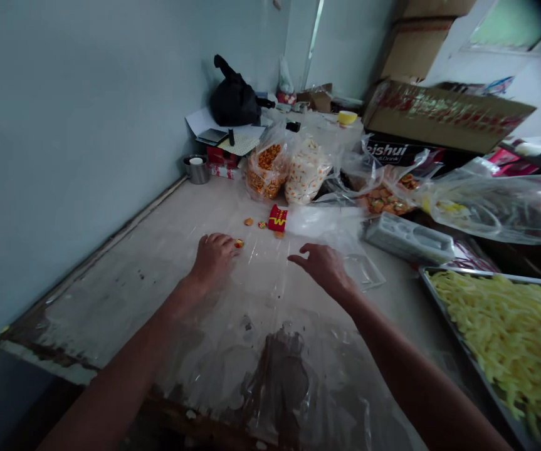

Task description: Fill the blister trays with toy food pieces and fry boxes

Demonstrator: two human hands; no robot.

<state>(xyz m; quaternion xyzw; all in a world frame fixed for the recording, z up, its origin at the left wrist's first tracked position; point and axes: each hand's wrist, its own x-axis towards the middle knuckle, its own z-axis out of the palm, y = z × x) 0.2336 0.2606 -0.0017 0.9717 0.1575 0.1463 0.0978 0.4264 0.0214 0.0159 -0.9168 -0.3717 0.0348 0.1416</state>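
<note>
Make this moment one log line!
left hand: near small round piece, contact unclear | right hand: open, nothing visibly held | ahead: red carton

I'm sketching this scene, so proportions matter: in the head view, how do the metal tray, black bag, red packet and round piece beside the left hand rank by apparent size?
1. Metal tray, enlarged by nearness to the camera
2. Black bag
3. Red packet
4. Round piece beside the left hand

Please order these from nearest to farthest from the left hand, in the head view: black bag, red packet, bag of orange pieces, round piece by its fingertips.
1. Round piece: beside the left hand.
2. Red packet: ahead, rightward.
3. Bag of orange pieces: beyond the packet.
4. Black bag: far back.
</note>
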